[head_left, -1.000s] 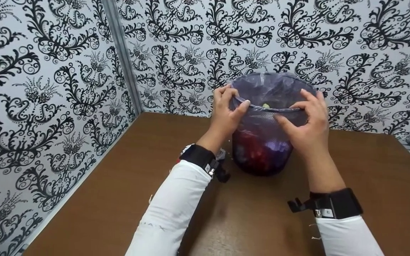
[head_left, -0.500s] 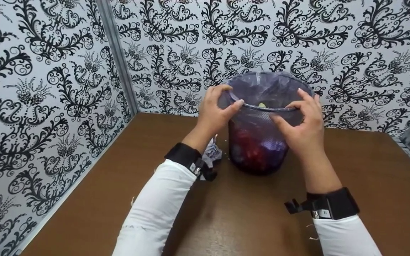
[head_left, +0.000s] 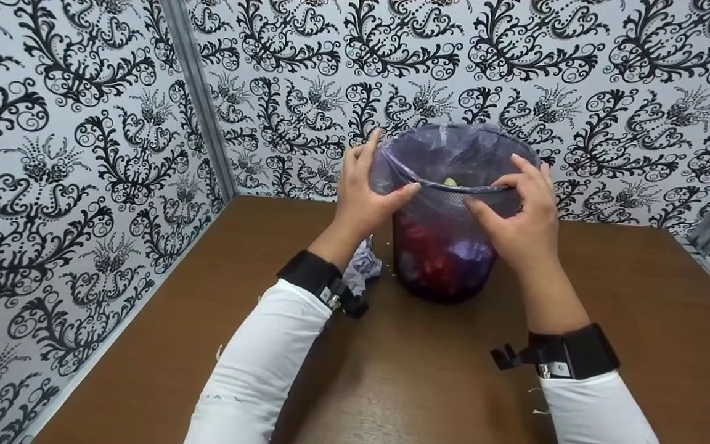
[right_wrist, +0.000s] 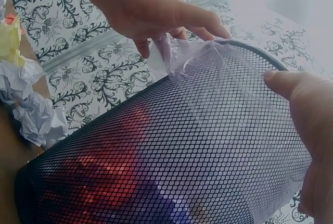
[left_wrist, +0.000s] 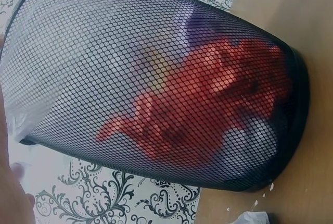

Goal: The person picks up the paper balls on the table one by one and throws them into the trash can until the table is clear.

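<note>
A black mesh wastebasket [head_left: 444,222] stands upright on the table, with a clear plastic bin liner [head_left: 472,148] folded over its rim. My left hand [head_left: 361,188] holds the liner at the rim's left side. Its thumb lies on the front of the rim, its index finger points up, and its other fingers are partly hidden. On the front right, my right hand [head_left: 524,213] grips the lined rim between thumb and fingers. Through the mesh show red crumpled pieces [left_wrist: 208,94], a purple piece [left_wrist: 195,28] and something white low down.
Crumpled white paper [head_left: 364,268] lies on the brown table [head_left: 392,394] left of the basket. A yellow crumpled piece [right_wrist: 10,39] is beside more white paper in the right wrist view. Patterned panels [head_left: 293,74] stand behind and on the left.
My left hand has shifted left along the rim, and its index finger has lifted and straightened. Crumpled paper has come out from behind the left wrist. The right hand keeps its grip.
</note>
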`<state>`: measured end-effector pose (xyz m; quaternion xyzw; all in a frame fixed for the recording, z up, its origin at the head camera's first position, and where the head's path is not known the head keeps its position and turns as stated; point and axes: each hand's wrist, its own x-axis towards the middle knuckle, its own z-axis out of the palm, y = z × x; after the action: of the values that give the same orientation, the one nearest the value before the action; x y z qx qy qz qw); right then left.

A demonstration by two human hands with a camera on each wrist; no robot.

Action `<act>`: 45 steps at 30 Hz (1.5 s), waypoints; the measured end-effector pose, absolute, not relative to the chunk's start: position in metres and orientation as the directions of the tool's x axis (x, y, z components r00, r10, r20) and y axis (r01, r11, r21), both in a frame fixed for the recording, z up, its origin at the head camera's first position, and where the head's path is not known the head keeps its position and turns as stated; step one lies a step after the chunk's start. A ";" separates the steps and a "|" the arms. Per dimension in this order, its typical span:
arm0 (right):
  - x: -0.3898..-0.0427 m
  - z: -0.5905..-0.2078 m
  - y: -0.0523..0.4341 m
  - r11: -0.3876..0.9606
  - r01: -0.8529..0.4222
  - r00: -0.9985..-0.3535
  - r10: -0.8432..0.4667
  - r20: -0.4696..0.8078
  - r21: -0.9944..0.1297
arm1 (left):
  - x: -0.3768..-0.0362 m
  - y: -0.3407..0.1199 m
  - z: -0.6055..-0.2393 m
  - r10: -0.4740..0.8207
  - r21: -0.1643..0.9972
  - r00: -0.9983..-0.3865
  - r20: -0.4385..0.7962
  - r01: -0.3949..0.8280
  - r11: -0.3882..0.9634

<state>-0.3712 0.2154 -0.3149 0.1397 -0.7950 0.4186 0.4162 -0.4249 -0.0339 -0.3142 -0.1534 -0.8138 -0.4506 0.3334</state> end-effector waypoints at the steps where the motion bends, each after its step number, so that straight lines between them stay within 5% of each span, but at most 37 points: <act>1: -0.371 -0.315 0.216 0.610 -0.568 -0.618 0.127 0.776 -0.553 | -0.424 -0.035 -0.315 -0.050 0.636 -0.735 0.677 0.548 0.543; 13: -0.370 -0.313 0.216 0.614 -0.544 -0.645 0.129 0.753 -0.572 | -0.418 -0.090 -0.310 0.041 0.572 -0.785 0.618 0.486 0.661; 22: -0.371 -0.315 0.217 0.607 -0.553 -0.640 0.128 0.758 -0.570 | -0.391 -0.159 -0.331 0.177 0.600 -0.939 0.294 0.326 0.731; 33: -0.372 -0.315 0.218 0.607 -0.536 -0.660 0.133 0.740 -0.587 | -0.341 -0.182 -0.384 0.383 0.591 -0.922 0.052 0.338 0.733; 45: -0.371 -0.315 0.217 0.612 -0.533 -0.663 0.127 0.738 -0.584 | -0.319 -0.179 -0.414 0.442 0.430 -0.896 0.049 0.418 0.800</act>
<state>-0.3712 0.2171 -0.3151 0.1254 -0.8083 0.4220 0.3910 -0.3194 -0.1795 -0.4142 -0.2268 -0.9483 -0.2206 -0.0269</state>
